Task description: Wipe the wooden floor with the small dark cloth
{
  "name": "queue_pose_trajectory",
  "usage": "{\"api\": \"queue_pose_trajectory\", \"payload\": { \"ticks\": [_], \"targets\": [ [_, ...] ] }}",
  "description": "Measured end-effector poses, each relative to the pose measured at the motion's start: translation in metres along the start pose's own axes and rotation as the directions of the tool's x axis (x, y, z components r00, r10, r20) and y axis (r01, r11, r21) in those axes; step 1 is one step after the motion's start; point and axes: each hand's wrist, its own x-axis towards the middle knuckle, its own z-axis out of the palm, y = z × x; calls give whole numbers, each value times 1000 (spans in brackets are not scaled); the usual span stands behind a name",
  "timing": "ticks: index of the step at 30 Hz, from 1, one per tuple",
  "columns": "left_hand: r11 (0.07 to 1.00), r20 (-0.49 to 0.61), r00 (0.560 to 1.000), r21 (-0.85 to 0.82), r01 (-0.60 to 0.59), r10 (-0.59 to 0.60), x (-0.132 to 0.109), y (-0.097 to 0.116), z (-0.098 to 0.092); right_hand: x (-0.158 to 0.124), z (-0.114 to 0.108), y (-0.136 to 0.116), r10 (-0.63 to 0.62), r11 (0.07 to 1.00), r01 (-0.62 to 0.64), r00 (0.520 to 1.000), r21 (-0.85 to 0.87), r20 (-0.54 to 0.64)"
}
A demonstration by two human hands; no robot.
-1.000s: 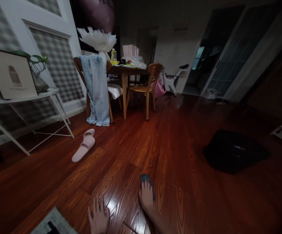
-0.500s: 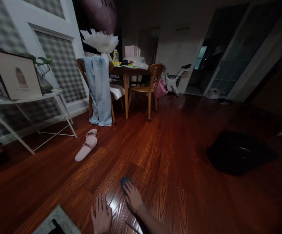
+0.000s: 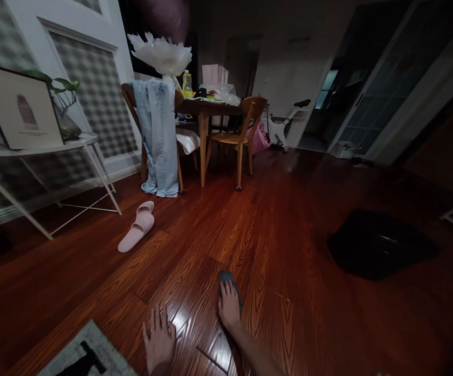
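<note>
Low in the head view, my right hand (image 3: 230, 308) presses down on a dark grey-blue cloth (image 3: 225, 275) lying on the wooden floor (image 3: 195, 250). The cloth shows past my fingertips and along the hand's right side; the rest is hidden under the palm. To the left, my left hand (image 3: 159, 334) rests on the floor, its fingers spread and nothing in them. A patch of glare shines on the boards between the two hands.
A grey mat (image 3: 89, 350) lies at the lower left. Beyond it are a pink slipper (image 3: 136, 230) and a white side table (image 3: 54, 148). Jeans (image 3: 158, 136) hang over a chair, with another wooden chair (image 3: 240, 137) nearby. A black object (image 3: 379, 243) sits on the right.
My right hand has slid the cloth to the right and slightly forward across the floor. My left hand remains spread in nearly the same place. The view has shifted slightly.
</note>
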Motion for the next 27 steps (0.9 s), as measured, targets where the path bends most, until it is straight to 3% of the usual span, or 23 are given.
{"api": "queue_pose_trajectory", "payload": {
  "ticks": [2, 6, 9, 11, 12, 14, 16, 18, 20, 23, 27],
  "targets": [
    [1000, -17, 1000, -3, -1, 1, -1, 0, -1, -17, 15, -20, -189, 978, 183, 981, 101, 54],
    [998, -75, 997, -68, -14, 9, -1, -1, 4, -52, 32, -61, -515, 832, 470, 852, 295, 94],
    [994, -93, 996, -110, -20, 10, -1, -2, 8, -58, 26, -77, -638, 746, 566, 759, 352, 130],
    [996, -78, 997, -93, -15, 7, -1, -2, 8, -47, 17, -73, -668, 724, 589, 727, 360, 155],
    [997, -64, 998, -75, -10, 5, 0, -2, 8, -39, 13, -67, -659, 733, 581, 734, 353, 161],
    [999, -33, 999, -50, 1, -3, 0, -1, 7, -19, 5, -46, -574, 801, 512, 805, 310, 153],
    [998, -16, 1000, -55, 8, -8, 0, 0, 8, -2, -1, -19, -387, 908, 357, 915, 221, 114],
    [998, -20, 1000, -67, 10, -11, 1, 0, 9, 11, -4, 9, -161, 981, 154, 986, 120, 47],
    [998, -38, 999, -56, 15, -17, 1, 1, 12, 17, -5, 34, 18, 999, -17, 1000, 44, -24],
    [1000, -65, 998, -6, 26, -27, 1, 1, 15, 17, -1, 56, 124, 992, -124, 990, 2, -66],
    [999, -81, 997, 42, 22, -18, 1, 1, 12, 6, 16, 45, 211, 978, -210, 974, 19, -84]
  ]
}}
